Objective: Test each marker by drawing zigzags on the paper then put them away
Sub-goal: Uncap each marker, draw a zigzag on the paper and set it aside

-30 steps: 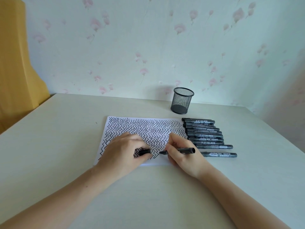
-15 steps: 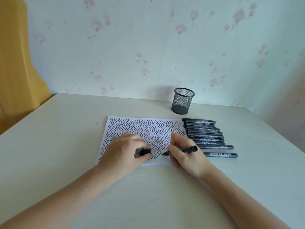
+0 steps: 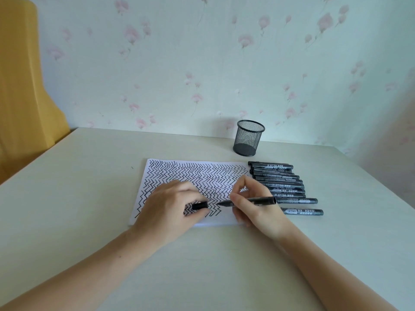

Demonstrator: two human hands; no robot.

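I see my right grip (image 3: 253,212) grasping an uncapped black marker (image 3: 247,201), tip at the paper (image 3: 193,176)'s 5 o'clock zigzags; my left grip (image 3: 170,209) pinches its cap (image 3: 199,205). Bare counter (image 3: 89,176) lies open at 9 o'clock.

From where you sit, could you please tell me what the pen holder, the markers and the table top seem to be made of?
Pen holder: looks like black wire mesh, probably metal; the wall shows through its grid.
Markers: dark barrels with a slight sheen and printed labels, likely plastic.
Table top: pale cream, smooth and matte, with faint streaks; perhaps laminate or painted board, hard to say.
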